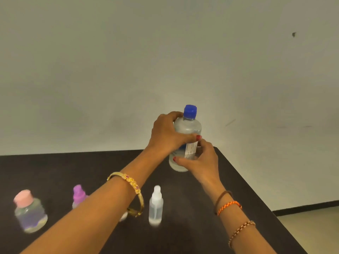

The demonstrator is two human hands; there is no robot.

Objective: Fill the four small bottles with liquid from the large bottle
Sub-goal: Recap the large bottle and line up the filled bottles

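Note:
The large clear bottle [188, 129] with a blue cap [190, 111] stands upright near the table's far right corner. My left hand [167, 133] wraps its upper body and my right hand [199, 162] grips its lower part over the label. Nearer to me stand small bottles: one with a pink cap [29, 211] at the left, one with a purple cap [79, 195] partly behind my left forearm, and a clear one with a white spray top [156, 206]. A bit of another white object [123, 216] peeks out under my left forearm.
The dark table [55, 171] ends at a right edge running diagonally toward me, with light floor [311, 231] beyond it. A plain wall rises behind the table's far edge.

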